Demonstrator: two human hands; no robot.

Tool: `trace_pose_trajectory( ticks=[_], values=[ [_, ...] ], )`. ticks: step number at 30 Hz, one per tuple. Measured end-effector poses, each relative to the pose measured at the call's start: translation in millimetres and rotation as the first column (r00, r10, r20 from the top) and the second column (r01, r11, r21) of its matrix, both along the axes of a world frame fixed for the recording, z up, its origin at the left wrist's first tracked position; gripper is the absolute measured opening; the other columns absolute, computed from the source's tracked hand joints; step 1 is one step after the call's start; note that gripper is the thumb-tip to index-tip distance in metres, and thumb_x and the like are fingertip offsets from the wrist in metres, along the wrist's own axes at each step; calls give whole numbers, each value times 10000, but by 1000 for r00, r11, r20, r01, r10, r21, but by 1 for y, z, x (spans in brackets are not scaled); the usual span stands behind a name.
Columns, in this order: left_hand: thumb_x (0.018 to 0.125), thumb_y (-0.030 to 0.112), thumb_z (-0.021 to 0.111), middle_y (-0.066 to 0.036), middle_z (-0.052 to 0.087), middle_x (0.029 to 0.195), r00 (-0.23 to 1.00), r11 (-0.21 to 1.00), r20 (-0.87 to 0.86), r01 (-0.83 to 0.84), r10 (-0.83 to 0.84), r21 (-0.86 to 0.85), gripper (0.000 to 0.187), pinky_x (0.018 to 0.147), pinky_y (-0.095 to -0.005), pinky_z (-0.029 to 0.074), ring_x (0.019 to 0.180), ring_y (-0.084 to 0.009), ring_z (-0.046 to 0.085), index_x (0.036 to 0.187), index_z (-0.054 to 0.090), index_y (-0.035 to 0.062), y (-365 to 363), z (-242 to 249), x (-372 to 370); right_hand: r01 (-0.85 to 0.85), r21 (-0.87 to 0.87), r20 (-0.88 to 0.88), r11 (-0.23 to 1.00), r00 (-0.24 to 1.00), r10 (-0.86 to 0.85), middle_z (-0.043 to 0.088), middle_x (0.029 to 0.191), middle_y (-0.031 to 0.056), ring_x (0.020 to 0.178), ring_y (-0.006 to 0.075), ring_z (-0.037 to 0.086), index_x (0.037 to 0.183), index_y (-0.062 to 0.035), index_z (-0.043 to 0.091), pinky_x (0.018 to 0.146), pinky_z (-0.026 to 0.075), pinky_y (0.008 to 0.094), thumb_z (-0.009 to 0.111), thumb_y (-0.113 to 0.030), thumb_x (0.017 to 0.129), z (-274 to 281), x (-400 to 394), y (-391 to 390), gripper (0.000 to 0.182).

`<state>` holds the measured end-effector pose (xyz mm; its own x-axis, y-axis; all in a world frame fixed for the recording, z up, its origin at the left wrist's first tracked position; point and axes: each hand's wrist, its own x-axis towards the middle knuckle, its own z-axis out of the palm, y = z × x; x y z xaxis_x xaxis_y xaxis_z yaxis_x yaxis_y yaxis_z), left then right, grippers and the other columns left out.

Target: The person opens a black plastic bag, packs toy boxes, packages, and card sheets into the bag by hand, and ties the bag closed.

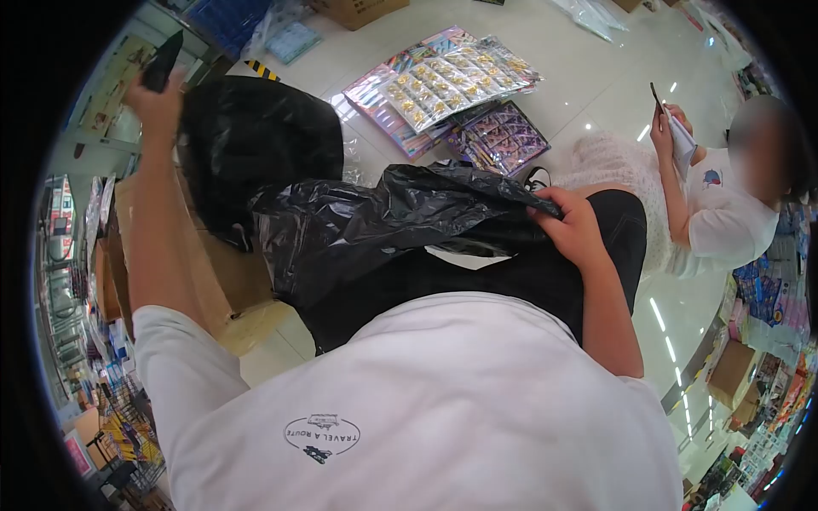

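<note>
A black plastic bag [383, 213] lies crumpled across the lap, and my right hand [569, 223] pinches its edge at the right end. Raised at the upper left, my left hand [156, 95] grips a dark flat object [163, 62], too unclear to name. Below and right of that hand stands a bulging black bag [260, 128], beside an open cardboard box [230, 264]. On the floor ahead, clear-wrapped sheets with gold items [456, 81] rest on colorful flat packages [366, 89], next to a purple package [503, 138].
At the right a person [724, 204] in a white top holds a notepad [682, 143] and a pen. Packed goods and a cardboard box [734, 373] are at the lower right. Another carton [358, 10] sits at the top. Shelves and racks line the left side.
</note>
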<state>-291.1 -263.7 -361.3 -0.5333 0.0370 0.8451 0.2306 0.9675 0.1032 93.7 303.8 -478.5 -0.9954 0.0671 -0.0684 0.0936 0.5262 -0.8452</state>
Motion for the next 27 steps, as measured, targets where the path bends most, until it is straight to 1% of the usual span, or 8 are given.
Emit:
trace_pose_trajectory(
  ticks=[3,4,6,9,15,20,24,27],
  values=[
    [751,534,809,-265,566,1314,916,988,401,54,8,-143,848,1065,-460,411,1225,-412,538,1307,563,-57,106,-41,51,-29,-37,36,999,999,31,664,833,53,763,122,594,1021,-40,687,693,460,276,736,-125,857,3,-7,-4,191],
    [789,562,771,-249,544,1369,779,951,553,296,-295,90,872,1062,-426,425,1221,-367,564,1381,517,-25,136,-64,69,-57,-53,72,997,996,61,668,853,56,779,123,600,1031,-41,687,705,464,273,745,-130,852,5,-7,-3,208],
    [821,605,728,-246,528,1417,177,826,811,214,-557,521,900,1069,-380,420,1281,-306,544,1423,485,-18,207,-82,135,-70,-79,70,994,995,76,662,869,25,794,103,594,1072,-36,668,728,465,255,747,-117,851,4,-10,-2,249],
    [831,492,766,-265,539,1392,-439,752,737,183,-513,633,912,1098,-367,389,1299,-305,528,1466,402,-52,263,-103,203,-34,-241,157,970,985,73,656,952,4,873,82,589,1169,-28,625,789,468,235,740,-117,856,9,-11,-1,345],
    [715,430,882,-210,636,1225,-734,679,600,266,-318,684,939,986,-356,457,1119,-260,607,1415,470,-42,271,-76,215,-139,-384,54,913,984,172,657,1008,6,937,104,585,1159,-18,631,836,468,266,748,-202,875,3,-6,12,358],
    [839,63,785,14,612,968,-433,578,572,135,-696,805,202,835,-234,462,920,-70,572,926,602,62,249,-54,218,-79,-469,79,879,988,131,621,964,2,912,103,552,1103,-19,642,802,442,263,699,-286,924,5,-2,11,327],
    [898,61,728,85,523,796,-101,575,611,250,-785,779,167,610,-193,372,705,-7,456,891,563,83,251,-30,207,-159,-225,-65,961,987,148,598,874,36,834,141,555,1013,-17,651,754,432,279,710,-191,916,12,-13,11,208],
    [913,45,710,61,562,850,65,495,502,314,-862,810,136,706,-182,425,790,-18,522,949,580,69,257,-15,205,-79,-70,-154,994,986,68,594,851,61,821,164,560,959,-10,645,755,431,282,736,-127,881,25,-21,8,167]
  ],
)
